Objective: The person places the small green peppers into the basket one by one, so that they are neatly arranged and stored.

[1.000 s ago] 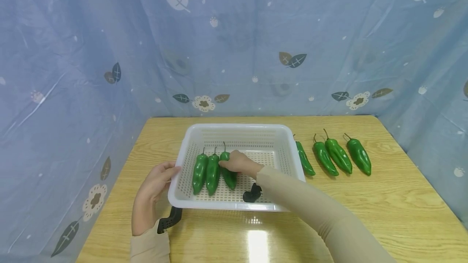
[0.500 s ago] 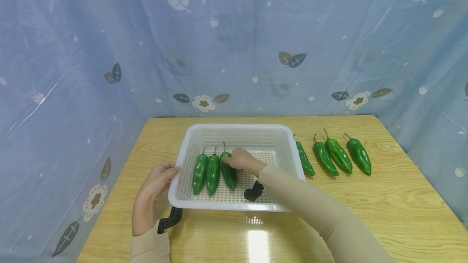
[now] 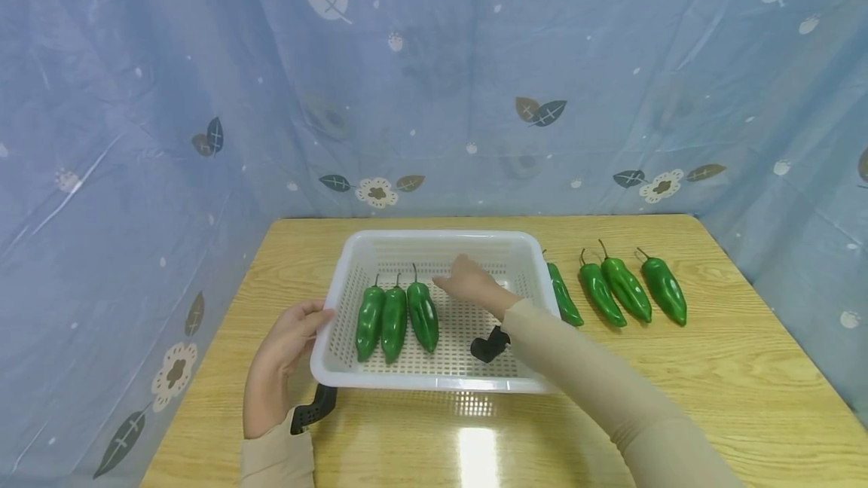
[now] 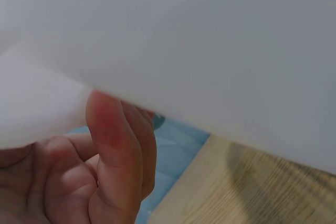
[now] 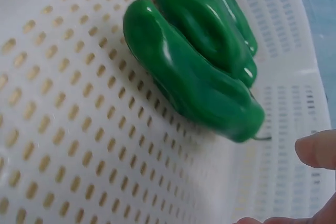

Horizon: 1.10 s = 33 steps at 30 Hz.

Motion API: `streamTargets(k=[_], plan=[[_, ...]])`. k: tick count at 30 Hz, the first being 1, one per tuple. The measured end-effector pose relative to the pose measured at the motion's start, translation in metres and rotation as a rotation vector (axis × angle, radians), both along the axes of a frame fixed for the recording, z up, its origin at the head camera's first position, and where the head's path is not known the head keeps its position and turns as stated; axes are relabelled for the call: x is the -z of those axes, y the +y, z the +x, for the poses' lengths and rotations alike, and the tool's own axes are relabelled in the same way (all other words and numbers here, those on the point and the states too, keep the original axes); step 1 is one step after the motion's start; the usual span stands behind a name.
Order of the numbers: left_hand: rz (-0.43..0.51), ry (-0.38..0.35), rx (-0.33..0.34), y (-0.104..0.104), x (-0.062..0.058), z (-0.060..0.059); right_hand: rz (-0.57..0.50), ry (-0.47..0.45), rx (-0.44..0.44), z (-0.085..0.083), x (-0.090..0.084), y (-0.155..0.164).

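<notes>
Left hand (image 3: pixel 281 356) against the left rim of the basket (image 3: pixel 434 239), fingers laid along the white wall and thumb at the corner, steadying it; whether really gripping or only pressing, impossible to tell, even from the wrist view, where fingers (image 4: pixel 113 145) sit just under the white plastic. Right hand (image 3: pixel 472 285) over the basket's middle, relaxed and open, holding nothing, a fingertip (image 5: pixel 315 150) just beyond the stem end of the nearest pepper (image 3: pixel 422 315). That pepper flat on the perforated floor, long axis front to back, stem toward the far wall, tip toward the person, side by side with two more peppers (image 3: pixel 382 318) on its left. Four further peppers (image 3: pixel 617 292) in a row on the table (image 3: pixel 732 367), right of the basket, stems likewise pointing away.
</notes>
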State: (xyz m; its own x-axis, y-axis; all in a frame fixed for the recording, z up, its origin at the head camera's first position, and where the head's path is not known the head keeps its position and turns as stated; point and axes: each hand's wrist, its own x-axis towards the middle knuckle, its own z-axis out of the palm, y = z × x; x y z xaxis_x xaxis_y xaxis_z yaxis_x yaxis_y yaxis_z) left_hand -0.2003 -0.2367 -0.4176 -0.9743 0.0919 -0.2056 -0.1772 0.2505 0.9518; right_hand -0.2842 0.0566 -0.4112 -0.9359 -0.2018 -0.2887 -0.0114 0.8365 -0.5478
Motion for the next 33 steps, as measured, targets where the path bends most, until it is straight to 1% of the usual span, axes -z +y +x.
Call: streamTargets(k=[3, 8, 14, 17, 22, 29, 33], plan=[[-0.001, -0.004, -0.007, 0.0, 0.0, 0.0, -0.009, 0.014, 0.0, -0.003, -0.002, 0.008], [0.001, -0.004, -0.013, 0.0, 0.001, 0.0, -0.022, 0.063, -0.01, -0.007, -0.008, 0.022], [-0.007, 0.003, -0.007, 0.0, 0.001, 0.0, -0.133, 0.131, -0.005, -0.008, -0.018, 0.041], [-0.013, 0.001, -0.011, 0.0, -0.001, 0.0, -0.187, 0.174, -0.016, -0.008, -0.025, 0.051], [-0.02, -0.003, -0.013, 0.0, -0.001, -0.001, -0.238, 0.249, -0.031, -0.006, -0.033, 0.071], [-0.019, 0.0, -0.014, 0.0, -0.001, -0.001, -0.314, 0.326, -0.004, -0.002, -0.037, 0.099], [-0.015, 0.0, -0.012, 0.0, -0.001, 0.0, -0.332, 0.357, 0.014, -0.001, -0.041, 0.113]])
